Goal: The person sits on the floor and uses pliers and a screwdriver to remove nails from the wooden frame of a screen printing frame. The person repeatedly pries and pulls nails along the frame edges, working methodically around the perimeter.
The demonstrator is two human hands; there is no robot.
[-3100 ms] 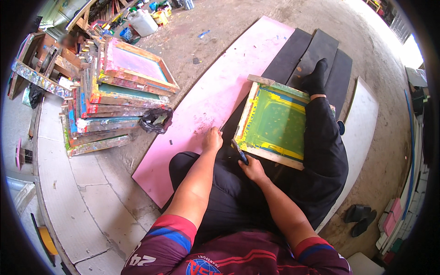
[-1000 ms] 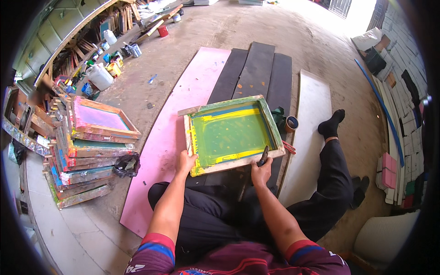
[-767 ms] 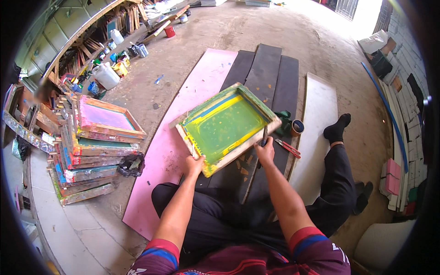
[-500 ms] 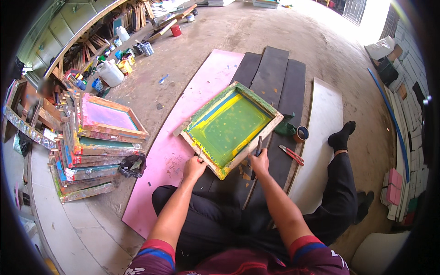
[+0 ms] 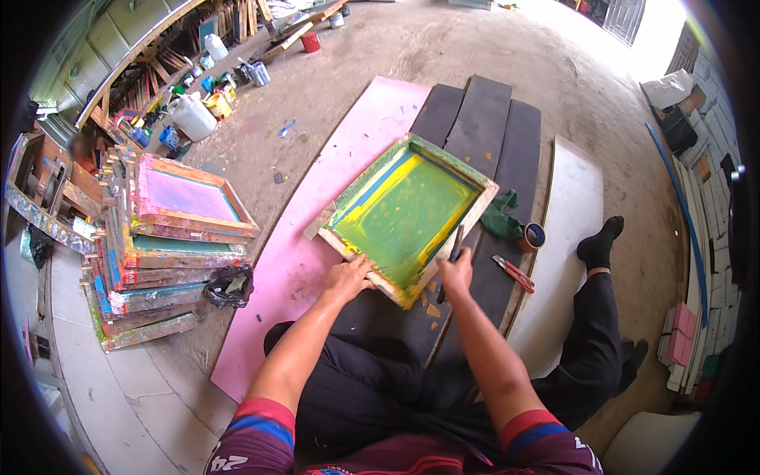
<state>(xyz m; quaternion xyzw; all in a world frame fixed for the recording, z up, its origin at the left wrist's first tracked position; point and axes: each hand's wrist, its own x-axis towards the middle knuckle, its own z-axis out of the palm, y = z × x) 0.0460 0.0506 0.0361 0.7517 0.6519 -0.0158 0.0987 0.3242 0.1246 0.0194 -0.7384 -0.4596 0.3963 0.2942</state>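
head view: our left hand (image 5: 348,279) pinches a rectangular wooden frame (image 5: 404,218), green-and-yellow inside, just beyond the grip; our right hand (image 5: 457,275) wraps a slender dark tool (image 5: 458,240). we seem to steady the frame; the next move likely needs firm pinching.

A screen-printing workshop, shown by the paint-smeared printing screen (image 5: 408,215), stack of paint-crusted frames (image 5: 170,258), white jerrycan (image 5: 193,118) and grimy floor (image 5: 348,67).

A wooden screen-printing frame (image 5: 408,214), its green mesh bordered yellow, slants over pink (image 5: 285,277) and black boards (image 5: 477,119), a dark-handled tool (image 5: 458,241) beside its right edge.
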